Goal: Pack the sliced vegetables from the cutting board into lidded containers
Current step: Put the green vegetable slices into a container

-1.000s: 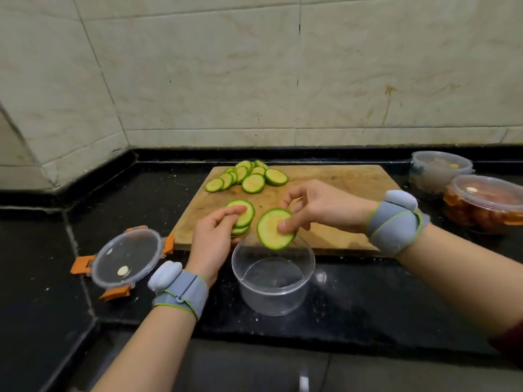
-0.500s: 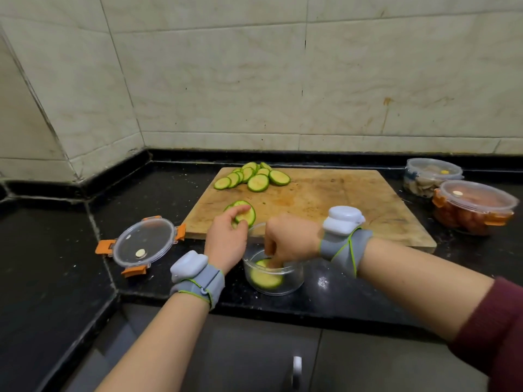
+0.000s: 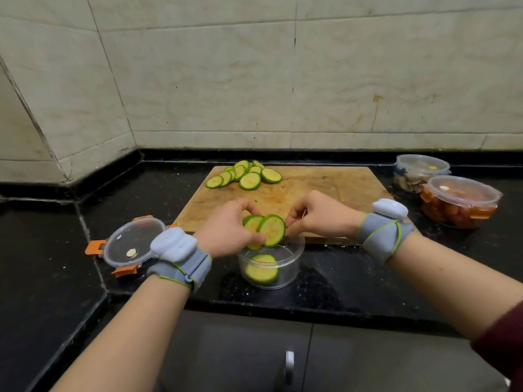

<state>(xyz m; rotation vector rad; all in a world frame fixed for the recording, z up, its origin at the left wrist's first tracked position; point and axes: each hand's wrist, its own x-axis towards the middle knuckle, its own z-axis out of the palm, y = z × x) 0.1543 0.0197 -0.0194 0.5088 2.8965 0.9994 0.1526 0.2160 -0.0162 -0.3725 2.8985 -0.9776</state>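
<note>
My left grip pinched a small stack of green slices upright, my right grip pinched the front slice by its rim, and the open container, holding 1 slice, sat on the desk straight below both.

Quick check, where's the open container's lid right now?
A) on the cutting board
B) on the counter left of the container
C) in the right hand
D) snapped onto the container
B: the orange-clipped lid lies flat on the black counter, left of the open container.
</note>
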